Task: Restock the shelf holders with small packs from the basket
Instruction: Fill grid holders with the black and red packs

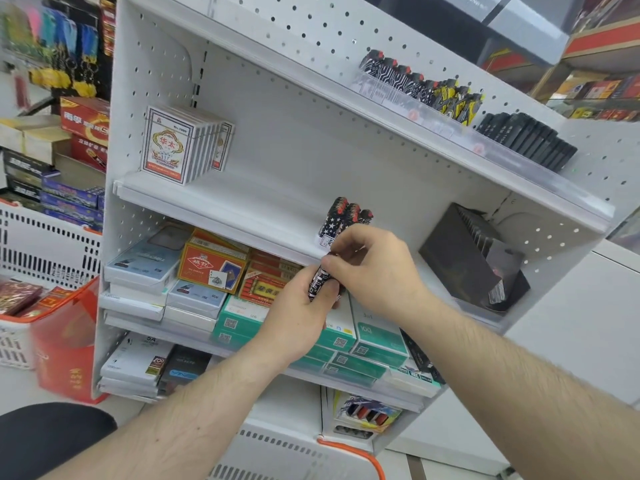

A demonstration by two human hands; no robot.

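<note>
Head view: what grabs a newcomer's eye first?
Both hands meet at centre frame: the left hand grips a bunch of small black patterned packs, and the right hand pinches one at its top. Just above, three star-patterned packs stand on the middle shelf. At that shelf's left end stands a row of white card boxes.

Both forearms reach up; the left hand [298, 308] and right hand [372, 268] meet, fingers curled, pinching.

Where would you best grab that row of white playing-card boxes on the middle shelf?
Take the white playing-card boxes across their short upright sides, coming from the open front of the middle shelf. They stand upright in a row facing outward, so the foremost one's edges look free to pinch.
</note>
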